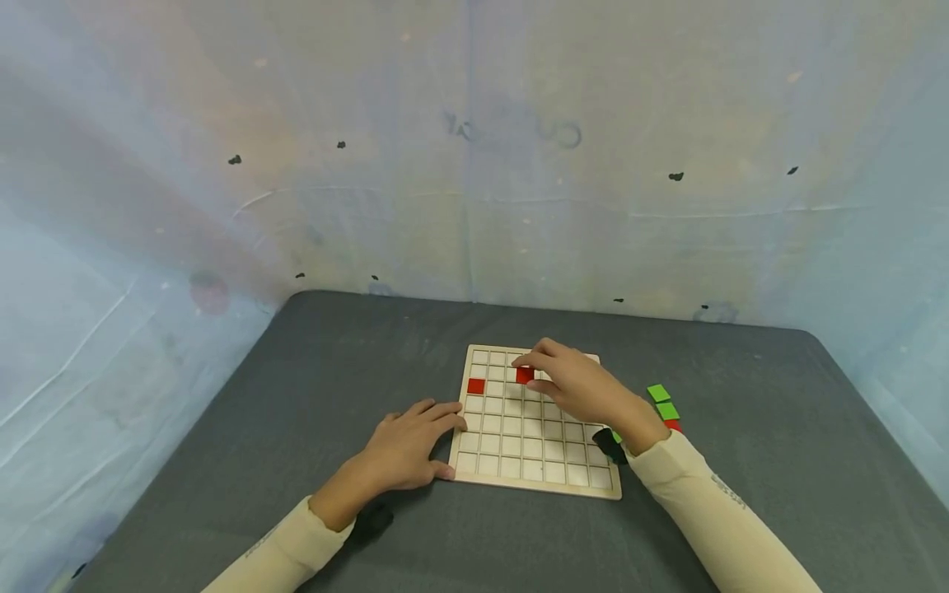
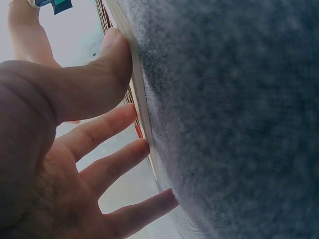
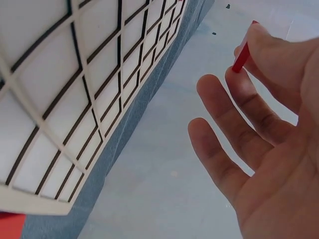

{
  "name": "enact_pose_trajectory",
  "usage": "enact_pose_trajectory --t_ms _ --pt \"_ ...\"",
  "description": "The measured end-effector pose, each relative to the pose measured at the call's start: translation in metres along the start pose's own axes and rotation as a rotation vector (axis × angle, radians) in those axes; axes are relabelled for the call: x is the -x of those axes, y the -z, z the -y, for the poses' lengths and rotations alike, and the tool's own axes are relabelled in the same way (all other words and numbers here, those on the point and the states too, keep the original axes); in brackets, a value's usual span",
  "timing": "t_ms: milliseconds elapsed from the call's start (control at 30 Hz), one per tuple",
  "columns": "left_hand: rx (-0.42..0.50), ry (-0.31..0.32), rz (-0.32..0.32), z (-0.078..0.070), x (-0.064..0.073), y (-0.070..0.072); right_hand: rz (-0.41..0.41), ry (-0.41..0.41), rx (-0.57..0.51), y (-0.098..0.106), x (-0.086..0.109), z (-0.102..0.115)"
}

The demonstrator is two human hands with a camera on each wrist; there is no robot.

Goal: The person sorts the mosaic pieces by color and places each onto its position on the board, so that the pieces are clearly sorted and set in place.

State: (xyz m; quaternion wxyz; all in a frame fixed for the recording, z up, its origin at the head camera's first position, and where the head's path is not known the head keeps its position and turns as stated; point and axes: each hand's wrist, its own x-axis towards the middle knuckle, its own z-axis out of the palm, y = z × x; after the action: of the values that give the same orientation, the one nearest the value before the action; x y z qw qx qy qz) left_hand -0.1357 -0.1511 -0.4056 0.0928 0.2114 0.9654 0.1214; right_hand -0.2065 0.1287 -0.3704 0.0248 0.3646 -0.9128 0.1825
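A wooden grid board point(image 1: 532, 487) with white square cells lies on the dark table. My right hand point(image 1: 582, 385) is over its far part and pinches a red square tile point(image 1: 525, 375) between thumb and fingers. In the right wrist view that red tile point(image 3: 244, 56) appears edge-on, apart from the board. Another red tile point(image 1: 476, 386) sits in a cell near the board's left edge. My left hand point(image 1: 406, 445) touches the board's left side with spread fingers; the left wrist view shows the thumb and fingertips along the wooden edge point(image 2: 141, 94).
To the right of the board lie green tiles point(image 1: 657, 393) and a red tile point(image 1: 673, 425), partly hidden by the right forearm. Dark cloth covers the table point(image 1: 356, 354). A pale sheet point(image 1: 474, 165) hangs behind it and at both sides.
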Motion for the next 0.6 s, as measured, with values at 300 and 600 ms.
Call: enact_pose_trajectory --t_ms 300,600 --pt "0.005 -0.031 0.004 -0.003 -0.001 -0.001 0.039 -0.003 -0.030 -0.005 -0.006 0.003" --pt "0.004 -0.035 0.000 -0.005 0.000 0.000 0.037 0.003 -0.049 -0.014 -0.012 0.001"
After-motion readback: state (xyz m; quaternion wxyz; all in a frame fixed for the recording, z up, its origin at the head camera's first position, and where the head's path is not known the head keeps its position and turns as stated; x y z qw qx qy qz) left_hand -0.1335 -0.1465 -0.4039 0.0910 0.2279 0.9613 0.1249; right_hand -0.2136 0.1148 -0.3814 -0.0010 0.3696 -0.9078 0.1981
